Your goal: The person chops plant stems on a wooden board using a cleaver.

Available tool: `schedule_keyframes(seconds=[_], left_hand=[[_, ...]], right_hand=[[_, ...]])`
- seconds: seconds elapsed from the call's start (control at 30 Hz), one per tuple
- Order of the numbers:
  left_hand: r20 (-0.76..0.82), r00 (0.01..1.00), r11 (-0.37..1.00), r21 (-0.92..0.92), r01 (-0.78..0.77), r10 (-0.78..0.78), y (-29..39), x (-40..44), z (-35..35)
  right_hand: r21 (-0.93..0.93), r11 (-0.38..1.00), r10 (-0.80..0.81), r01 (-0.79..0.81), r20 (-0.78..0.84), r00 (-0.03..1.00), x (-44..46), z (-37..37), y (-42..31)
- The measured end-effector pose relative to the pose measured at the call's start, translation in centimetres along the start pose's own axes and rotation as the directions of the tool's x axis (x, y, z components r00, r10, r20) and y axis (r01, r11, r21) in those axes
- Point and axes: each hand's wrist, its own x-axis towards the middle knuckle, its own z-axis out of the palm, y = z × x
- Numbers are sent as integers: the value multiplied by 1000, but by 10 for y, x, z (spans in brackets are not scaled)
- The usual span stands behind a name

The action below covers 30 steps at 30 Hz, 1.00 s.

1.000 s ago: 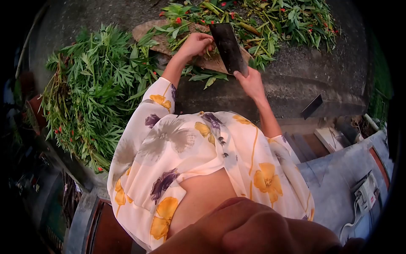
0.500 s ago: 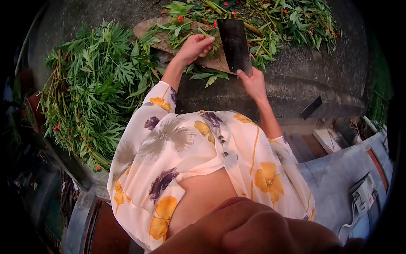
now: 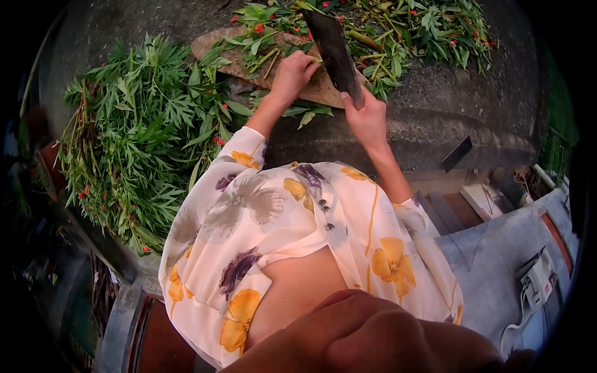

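My right hand is wrapped around the handle of a dark, broad-bladed cleaver. Its blade leans up and to the left over a worn wooden board. Just left of the blade, my left hand is closed in a pinch, with a bit of green stem showing at the fingertips. Cut leaves and stems with red flowers lie on the board around the left hand. The cleaver's handle is mostly hidden in my right hand.
A large heap of leafy green plants lies to the left. More cut stems and leaves with red flowers lie at the back right. A dark flat piece sits at the stone surface's front edge. A white device with a cable is lower right.
The cleaver has turned from showing its broad face to a narrower, tilted view, its top shifting left. My left hand has moved slightly right and down, nearer the blade.
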Motion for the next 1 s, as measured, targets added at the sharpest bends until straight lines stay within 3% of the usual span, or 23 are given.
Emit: schedule_keyframes(seconds=[1.0], left_hand=[[-42, 999, 999, -41, 19, -21, 7, -6, 1]], right_hand=[[-86, 996, -19, 20, 10, 1000, 0, 9, -7]])
